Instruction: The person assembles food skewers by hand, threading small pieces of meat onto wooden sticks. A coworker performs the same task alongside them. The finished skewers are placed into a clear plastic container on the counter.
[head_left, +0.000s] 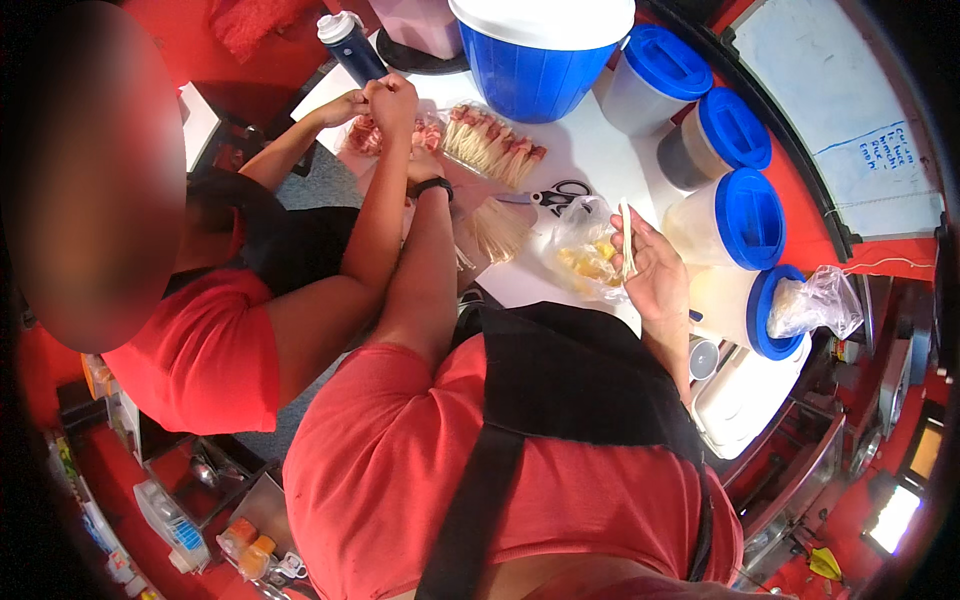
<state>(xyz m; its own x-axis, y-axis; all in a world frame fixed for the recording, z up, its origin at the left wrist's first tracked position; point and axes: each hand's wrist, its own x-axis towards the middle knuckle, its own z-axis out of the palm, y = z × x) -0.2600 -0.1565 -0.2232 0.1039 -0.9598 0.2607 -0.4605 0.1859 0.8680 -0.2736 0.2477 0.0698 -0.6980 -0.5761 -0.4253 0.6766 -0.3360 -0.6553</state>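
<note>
My left hand (423, 166), with a dark band on its wrist, reaches to the sliced raw meat (428, 136); a co-worker's forearm partly hides it, so its fingers cannot be made out. On the fingers of my raised right hand (654, 264) lies a slim bundle of enoki mushrooms (628, 238). Meat-wrapped enoki bundles (491, 146) lie in a row beyond my hands. Loose enoki (499, 229) is spread on the work surface between my arms. Near it are scissors with black-and-white handles (559, 197) and a clear plastic bag with yellow food (589, 259).
At the left a co-worker's hands (390, 105) are over the meat, their arm close beside mine. A blue bucket with a white lid (536, 71) stands at the back of the white table (555, 142). Several blue-lidded containers (694, 225) line the right side, near a white foam box (750, 405).
</note>
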